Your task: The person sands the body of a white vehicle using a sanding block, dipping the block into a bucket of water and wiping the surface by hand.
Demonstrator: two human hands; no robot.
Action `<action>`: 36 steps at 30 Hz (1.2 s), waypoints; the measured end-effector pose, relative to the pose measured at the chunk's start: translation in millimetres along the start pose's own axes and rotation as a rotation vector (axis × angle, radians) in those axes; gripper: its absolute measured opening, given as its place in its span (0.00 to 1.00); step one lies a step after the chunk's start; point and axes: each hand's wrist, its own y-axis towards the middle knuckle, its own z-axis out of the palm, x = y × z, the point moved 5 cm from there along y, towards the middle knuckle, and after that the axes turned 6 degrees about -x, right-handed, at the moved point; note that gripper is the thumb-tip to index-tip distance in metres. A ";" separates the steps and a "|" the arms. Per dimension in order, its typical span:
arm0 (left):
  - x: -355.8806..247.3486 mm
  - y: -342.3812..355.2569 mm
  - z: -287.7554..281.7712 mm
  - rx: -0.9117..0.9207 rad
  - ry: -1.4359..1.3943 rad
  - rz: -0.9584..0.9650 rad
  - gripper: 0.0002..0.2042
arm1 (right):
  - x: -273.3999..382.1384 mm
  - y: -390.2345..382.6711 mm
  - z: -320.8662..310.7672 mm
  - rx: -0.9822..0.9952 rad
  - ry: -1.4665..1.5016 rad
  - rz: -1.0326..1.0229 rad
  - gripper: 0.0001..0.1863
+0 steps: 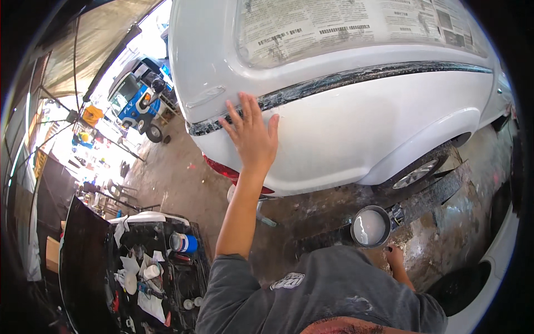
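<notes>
My left hand [253,133] rests on the rear corner of a white car body [339,122], fingers spread across its dark, scuffed trim strip [328,79]. Above the strip lies a window covered with newspaper [334,28]. Below my left forearm shows the red tail light [222,168]. Low at my right side, my right hand [395,257] has curled fingers; what they hold, if anything, I cannot make out. Just beyond it is a round dark container [371,226] with milky liquid inside. Whether it stands on the floor or is held up is unclear.
A wheel [417,172] sits under the white car. At left, a black cart-like surface [183,273] carries a blue can [183,242], papers and tools. Another light-coloured car [503,245] stands close on the right. A blue vehicle [136,100] is farther back, at left.
</notes>
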 end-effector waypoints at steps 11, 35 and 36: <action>65.8 -0.8 -2.4 -0.063 0.017 -0.317 0.38 | -53.6 29.9 30.0 0.042 0.043 0.128 0.21; -82.3 31.9 16.3 0.003 -0.315 -0.371 0.44 | -67.8 87.4 55.2 0.123 0.206 -0.062 0.24; -80.8 30.4 17.4 0.001 -0.313 -0.368 0.44 | -67.8 91.2 56.8 0.120 0.223 -0.088 0.24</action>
